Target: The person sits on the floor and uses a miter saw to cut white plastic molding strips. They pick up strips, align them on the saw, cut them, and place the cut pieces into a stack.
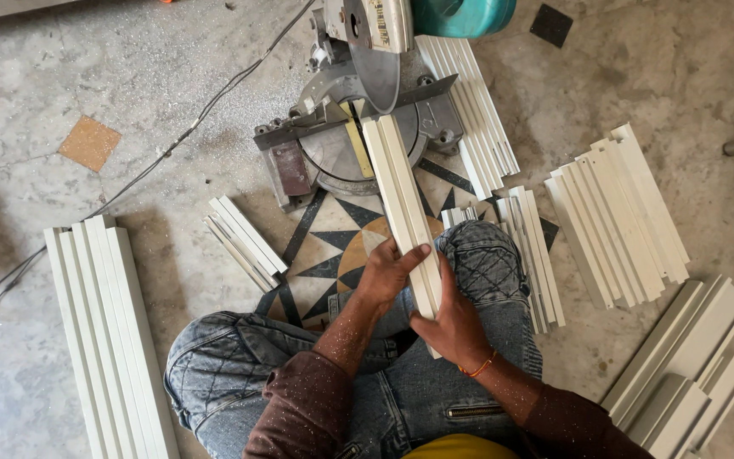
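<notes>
right hand (454, 327) clasps white profile strip (405, 212) near end | left hand (390, 270) fingers wrapped over it | far tip under mitre saw (367, 93) blade (apparently) | risk: strip slipping, fingers nearing blade

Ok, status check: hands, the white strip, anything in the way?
Left hand and right hand both grip the white strip. Far end rests on saw table, beside the blade. Nothing across it.
</notes>
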